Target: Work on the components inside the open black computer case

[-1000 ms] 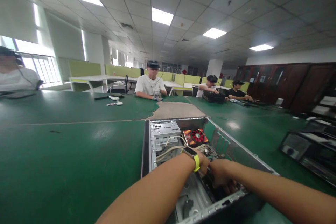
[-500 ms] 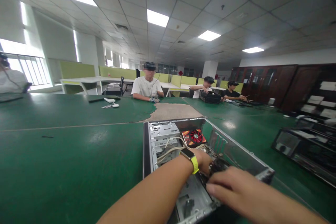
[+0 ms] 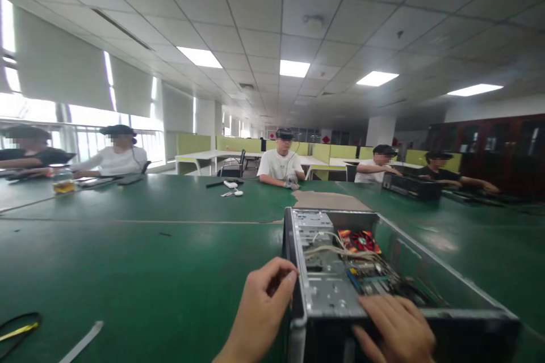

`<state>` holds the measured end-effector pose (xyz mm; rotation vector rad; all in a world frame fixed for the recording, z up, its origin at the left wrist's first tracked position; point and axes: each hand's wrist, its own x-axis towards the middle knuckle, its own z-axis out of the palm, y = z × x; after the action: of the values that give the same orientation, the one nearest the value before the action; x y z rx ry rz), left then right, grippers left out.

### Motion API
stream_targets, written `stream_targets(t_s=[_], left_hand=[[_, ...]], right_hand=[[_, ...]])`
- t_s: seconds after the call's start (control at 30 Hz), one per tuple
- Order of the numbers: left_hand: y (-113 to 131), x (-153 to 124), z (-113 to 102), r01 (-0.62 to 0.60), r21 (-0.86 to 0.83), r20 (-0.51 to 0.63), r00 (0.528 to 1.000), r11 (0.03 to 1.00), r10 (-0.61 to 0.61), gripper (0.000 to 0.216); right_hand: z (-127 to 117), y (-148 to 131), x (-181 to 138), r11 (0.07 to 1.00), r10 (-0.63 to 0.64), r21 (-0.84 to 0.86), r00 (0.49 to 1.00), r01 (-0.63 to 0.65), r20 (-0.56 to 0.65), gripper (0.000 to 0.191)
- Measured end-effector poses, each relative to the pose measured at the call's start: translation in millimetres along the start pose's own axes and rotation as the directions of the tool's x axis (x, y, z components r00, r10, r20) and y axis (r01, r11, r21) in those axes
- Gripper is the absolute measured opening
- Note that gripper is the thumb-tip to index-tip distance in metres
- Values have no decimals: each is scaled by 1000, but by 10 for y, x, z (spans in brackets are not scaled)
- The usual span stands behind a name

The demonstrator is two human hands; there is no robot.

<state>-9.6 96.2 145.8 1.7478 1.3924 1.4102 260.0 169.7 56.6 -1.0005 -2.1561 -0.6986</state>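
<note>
Computer case (image 3: 426,272), open side up, lies on the green table (image 3: 128,249) right of centre, its near end at the bottom edge of view. Table surface is worn through to brown in a patch (image 3: 330,201) just beyond the case's far end. Inside the case: grey metal drive bay (image 3: 313,221) at the far left, a red fan (image 3: 360,240) at the far middle, pale cables (image 3: 327,249) running across, a circuit board with a blue part (image 3: 366,275) nearer.

Left hand (image 3: 261,309) sits outside the case's left wall, fingers curled, fingertips (image 3: 289,278) touching the top edge of that wall. Right hand (image 3: 398,329) lies flat on the near end of the case, fingers spread and pointing left, holding nothing.

5 other people sit at the far sides of the table, 1 in a white shirt (image 3: 281,163) straight ahead, well apart from the case. Jar of amber liquid (image 3: 63,180) stands far left. Black cable loop (image 3: 17,329) and a grey strip (image 3: 80,341) lie at the near left, small white items (image 3: 232,188) far centre.
</note>
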Motion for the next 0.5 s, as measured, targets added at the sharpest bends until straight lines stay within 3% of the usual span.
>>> stream_targets(t_s=[0.07, 0.1, 0.13, 0.2, 0.23, 0.3, 0.37, 0.43, 0.5], left_hand=[[-213, -117, 113, 78, 15, -3, 997, 997, -78, 31], [-319, -187, 191, 127, 56, 33, 991, 990, -129, 29], [-430, -260, 269, 177, 114, 83, 979, 978, -187, 26], [-674, -396, 399, 283, 247, 157, 932, 927, -326, 17], [-801, -449, 442, 312, 295, 181, 910, 903, -373, 15], [-1038, -514, 484, 387, 301, 183, 873, 872, -451, 17], [-1206, -537, 481, 472, 221, 160, 846, 854, -509, 17], [-1282, -542, 458, 505, 142, 162, 837, 851, -524, 16], [-1282, -545, 435, 455, 108, 210, 859, 884, -467, 22]], right_hand=[[320, 81, 588, 999, 19, 46, 984, -28, 179, 38], [460, 62, 883, 995, 79, 37, 963, -92, 257, 40], [579, -17, 1150, 974, 220, -9, 933, -227, 285, 40], [733, -368, 1515, 911, 404, -52, 856, -410, 323, 48], [763, -620, 1587, 899, 419, -34, 834, -437, 361, 54], [735, -1159, 1491, 926, 278, 105, 842, -363, 463, 62], [588, -1566, 1132, 873, 65, 397, 873, -285, 484, 57], [310, -1702, 618, 778, -76, 587, 894, -224, 442, 43], [-115, -1582, 42, 752, -76, 621, 908, -220, 412, 20]])
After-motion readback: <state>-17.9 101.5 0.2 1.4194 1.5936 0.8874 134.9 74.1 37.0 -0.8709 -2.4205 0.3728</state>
